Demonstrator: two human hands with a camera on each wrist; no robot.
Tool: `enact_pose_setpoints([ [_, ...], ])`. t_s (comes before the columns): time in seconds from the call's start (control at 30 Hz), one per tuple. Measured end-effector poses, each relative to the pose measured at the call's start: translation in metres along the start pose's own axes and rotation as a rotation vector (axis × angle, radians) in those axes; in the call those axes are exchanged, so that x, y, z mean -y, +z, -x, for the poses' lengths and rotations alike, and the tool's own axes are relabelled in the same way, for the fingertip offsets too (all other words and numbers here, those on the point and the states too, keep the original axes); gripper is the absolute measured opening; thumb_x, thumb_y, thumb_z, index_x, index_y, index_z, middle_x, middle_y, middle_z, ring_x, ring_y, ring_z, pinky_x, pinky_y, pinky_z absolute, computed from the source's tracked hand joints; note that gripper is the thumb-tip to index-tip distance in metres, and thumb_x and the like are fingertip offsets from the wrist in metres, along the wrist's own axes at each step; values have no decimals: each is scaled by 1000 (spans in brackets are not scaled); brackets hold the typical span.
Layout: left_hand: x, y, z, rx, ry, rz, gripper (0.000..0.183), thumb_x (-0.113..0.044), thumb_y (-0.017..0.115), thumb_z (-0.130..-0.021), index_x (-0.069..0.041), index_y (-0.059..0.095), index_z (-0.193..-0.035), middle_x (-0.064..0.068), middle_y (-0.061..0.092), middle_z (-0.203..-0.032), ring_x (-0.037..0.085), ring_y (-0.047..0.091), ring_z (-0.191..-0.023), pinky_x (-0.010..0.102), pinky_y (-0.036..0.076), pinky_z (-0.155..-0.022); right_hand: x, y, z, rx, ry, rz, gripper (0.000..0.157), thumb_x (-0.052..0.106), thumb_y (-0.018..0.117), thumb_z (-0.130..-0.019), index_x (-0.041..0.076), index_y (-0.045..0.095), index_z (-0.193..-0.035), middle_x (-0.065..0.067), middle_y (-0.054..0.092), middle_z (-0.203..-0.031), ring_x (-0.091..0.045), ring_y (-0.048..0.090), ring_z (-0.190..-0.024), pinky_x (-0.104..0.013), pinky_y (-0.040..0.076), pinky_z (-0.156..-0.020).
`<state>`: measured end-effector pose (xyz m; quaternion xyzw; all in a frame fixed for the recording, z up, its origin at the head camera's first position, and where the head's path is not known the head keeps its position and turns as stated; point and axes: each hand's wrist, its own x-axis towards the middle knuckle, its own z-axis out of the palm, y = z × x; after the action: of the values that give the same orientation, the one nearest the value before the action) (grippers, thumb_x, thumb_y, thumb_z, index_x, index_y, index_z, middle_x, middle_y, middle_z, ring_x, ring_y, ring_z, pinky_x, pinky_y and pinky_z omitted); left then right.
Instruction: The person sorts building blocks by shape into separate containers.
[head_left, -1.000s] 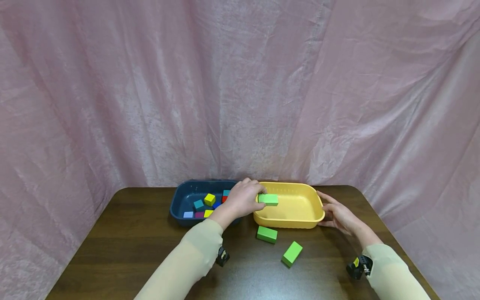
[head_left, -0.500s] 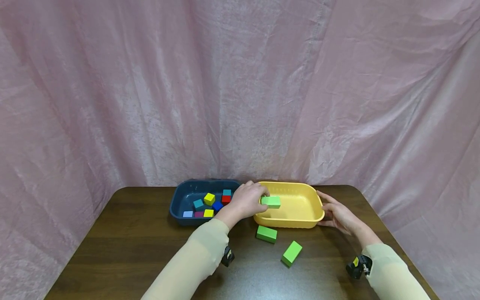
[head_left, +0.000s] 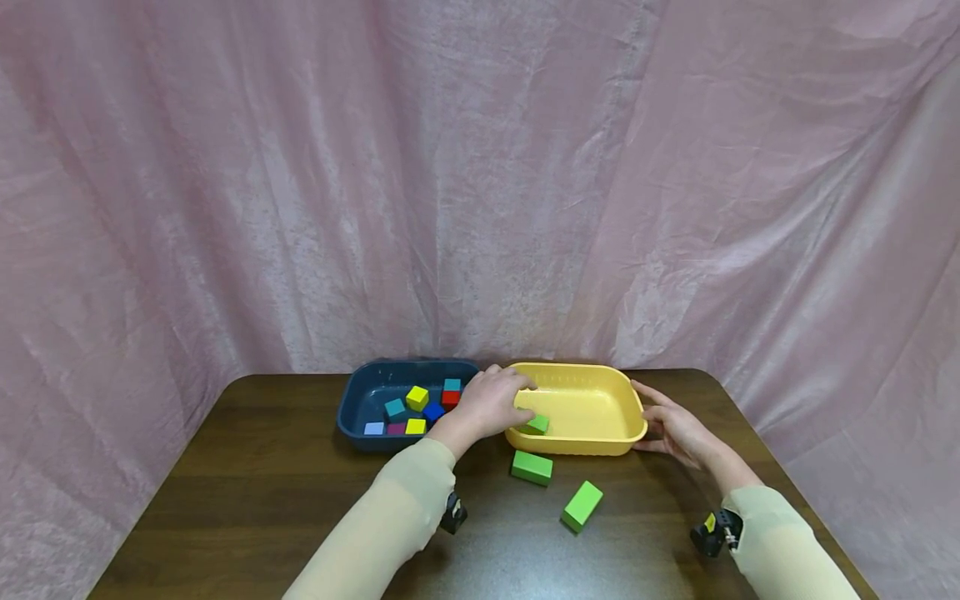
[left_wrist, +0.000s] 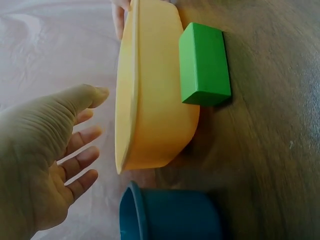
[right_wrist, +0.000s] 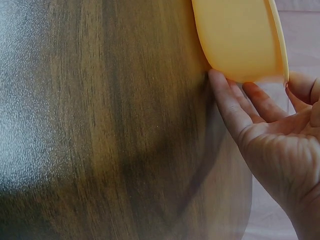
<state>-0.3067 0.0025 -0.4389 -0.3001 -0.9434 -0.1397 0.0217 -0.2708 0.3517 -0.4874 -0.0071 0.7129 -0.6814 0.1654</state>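
A yellow bin [head_left: 585, 448] stands right of a dark blue bin [head_left: 360, 440]. My left hand [head_left: 491, 402] hangs over the yellow bin's left end, fingers and thumb spread apart with nothing between them. Below its thumb, a light green block [head_left: 536, 425] lies inside the yellow bin, partly hidden. In the left wrist view, the left hand [left_wrist: 55, 155] is beside the yellow rim. My right hand [head_left: 678, 432] reaches to the yellow bin's right end; in the right wrist view its extended fingers [right_wrist: 232, 107] rest against the outer wall.
One green block [head_left: 532, 468] lies right in front of the yellow bin, and another green block [head_left: 582, 507] sits nearer on the wooden table [head_left: 262, 500]. The blue bin holds several coloured cubes, among them a yellow cube [head_left: 417, 398]. A pink curtain [head_left: 480, 183] hangs behind.
My left hand moved slightly right over the yellow bin, then its fingers let go of the green block, which dropped onto the bin's floor. The right hand stayed at the bin's end.
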Motion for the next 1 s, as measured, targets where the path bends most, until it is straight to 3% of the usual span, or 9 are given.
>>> enact_pose_setpoints([
  [0.17,2,-6,3,-17,7,16,48,-44,75,-92,-23,69,-134,-2,64,-133,21,52,-116,39,45,-99,0,0,0,-1,-2,5,68,5,33,-106,17,3,-166,-34,33,-150,-26,62,-116,-55,54,-96],
  [0.5,-1,-22,12,-56,66,30,47,-46,73,-93,-24,68,-135,-3,63,-134,21,52,-121,41,43,-105,1,3,1,18,-10,6,67,6,33,-108,17,1,-166,-33,27,-155,-26,62,-117,-54,54,-95],
  [0.77,-5,-41,27,-88,105,66,45,-48,70,-95,-29,68,-135,-4,62,-136,22,50,-128,44,41,-110,-1,0,0,14,-5,-4,67,6,33,-107,17,3,-166,-33,26,-156,-29,59,-121,-55,53,-96],
  [1.0,-6,-57,47,-144,151,109,45,-44,72,-94,-25,69,-135,-4,64,-133,22,51,-127,46,41,-109,-1,0,1,24,-12,7,67,6,32,-108,17,3,-166,-33,25,-156,-29,59,-121,-57,52,-98],
])
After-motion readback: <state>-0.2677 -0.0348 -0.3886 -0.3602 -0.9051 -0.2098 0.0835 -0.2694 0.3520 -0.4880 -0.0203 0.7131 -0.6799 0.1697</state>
